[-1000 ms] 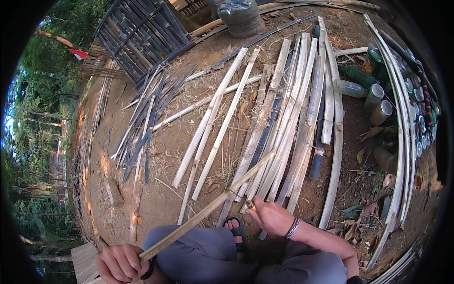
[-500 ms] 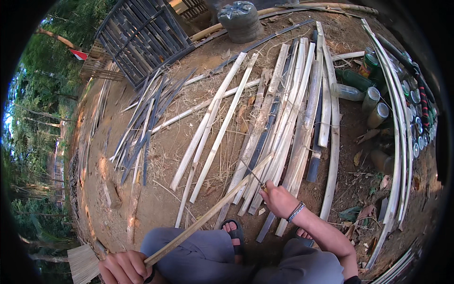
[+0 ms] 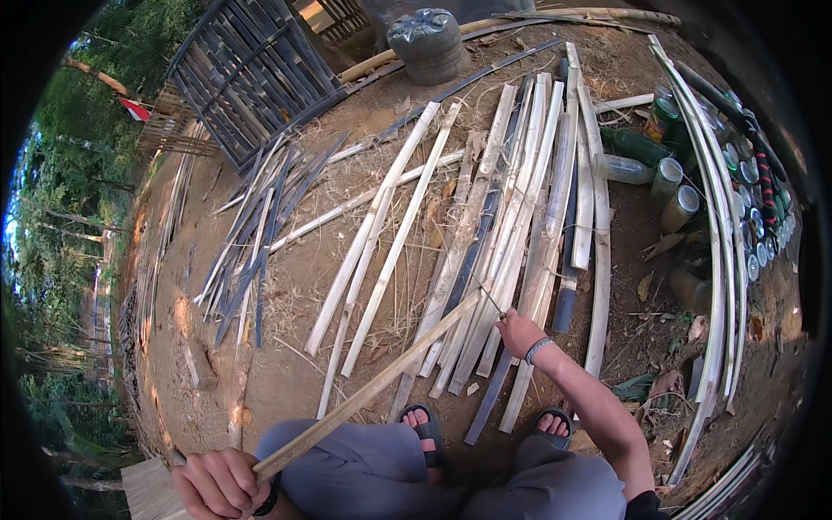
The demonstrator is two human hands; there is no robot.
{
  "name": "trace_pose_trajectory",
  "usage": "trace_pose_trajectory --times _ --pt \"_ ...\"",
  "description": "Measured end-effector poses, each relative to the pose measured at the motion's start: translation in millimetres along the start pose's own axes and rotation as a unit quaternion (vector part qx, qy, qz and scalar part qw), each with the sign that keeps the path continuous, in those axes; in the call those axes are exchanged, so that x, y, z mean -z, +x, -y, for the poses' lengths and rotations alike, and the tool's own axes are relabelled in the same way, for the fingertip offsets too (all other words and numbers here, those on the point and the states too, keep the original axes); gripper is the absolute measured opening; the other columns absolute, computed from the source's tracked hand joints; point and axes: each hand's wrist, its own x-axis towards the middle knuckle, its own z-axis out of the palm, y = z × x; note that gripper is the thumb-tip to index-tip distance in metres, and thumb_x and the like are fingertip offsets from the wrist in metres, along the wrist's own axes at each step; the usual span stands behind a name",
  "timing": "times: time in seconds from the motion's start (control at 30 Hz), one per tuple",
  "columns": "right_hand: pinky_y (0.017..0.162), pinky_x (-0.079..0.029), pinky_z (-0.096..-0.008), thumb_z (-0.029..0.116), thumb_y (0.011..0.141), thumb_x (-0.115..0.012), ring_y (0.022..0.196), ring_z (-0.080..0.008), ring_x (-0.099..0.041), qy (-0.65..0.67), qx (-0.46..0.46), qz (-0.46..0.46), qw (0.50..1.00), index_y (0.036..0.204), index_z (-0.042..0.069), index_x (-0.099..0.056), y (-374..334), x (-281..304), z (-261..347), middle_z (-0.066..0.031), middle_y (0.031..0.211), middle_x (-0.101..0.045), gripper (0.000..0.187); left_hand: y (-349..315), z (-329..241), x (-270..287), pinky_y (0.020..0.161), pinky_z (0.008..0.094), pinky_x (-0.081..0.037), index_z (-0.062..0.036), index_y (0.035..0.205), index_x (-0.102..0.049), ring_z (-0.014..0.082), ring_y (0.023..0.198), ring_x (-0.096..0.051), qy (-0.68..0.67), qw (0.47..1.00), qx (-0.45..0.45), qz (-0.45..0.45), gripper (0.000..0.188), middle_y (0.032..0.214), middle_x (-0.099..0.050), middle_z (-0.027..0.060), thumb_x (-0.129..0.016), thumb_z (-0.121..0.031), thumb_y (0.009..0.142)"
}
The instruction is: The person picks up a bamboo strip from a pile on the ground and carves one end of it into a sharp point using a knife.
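Note:
A long bamboo strip [image 3: 364, 394] slants across my left thigh, from the lower left up to the middle of the view. My left hand [image 3: 221, 484] is closed around its near end. In my right hand [image 3: 522, 334] I grip a knife [image 3: 490, 300] with a thin dark blade; my fingers mostly cover the handle. The blade is by the strip's far end, and I cannot tell whether it touches. Beneath both lies a spread of split bamboo slats [image 3: 529, 186] on the ground, pale ones and dark ones, pointing away from me.
Left of the slats is a heap of thin dark and pale strips [image 3: 251, 234]. A slatted bamboo panel [image 3: 251, 74] and a filled plastic sack [image 3: 426, 48] stand at the back. Glass jars and bottles [image 3: 680, 206] line the right, beside leaning long strips [image 3: 715, 199].
My right hand has moved forward with the knife, toward the strip's far end. My left hand keeps its hold. The whole view has shifted slightly.

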Motion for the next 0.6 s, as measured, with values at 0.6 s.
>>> trace_pose_trajectory --times 0.6 --pt "0.084 -0.049 -0.0457 0.032 0.083 -0.06 0.092 -0.0446 -0.062 -0.037 -0.027 0.046 0.998 0.128 -0.006 -0.038 24.7 101.7 -21.9 -0.031 0.093 -0.063 0.063 40.2 -13.0 41.0 0.039 0.0271 -0.018 -0.0091 0.049 -0.04 0.0108 0.033 -0.024 0.1 0.972 0.007 -0.213 0.076 0.039 -0.034 0.0008 -0.042 -0.079 0.079"
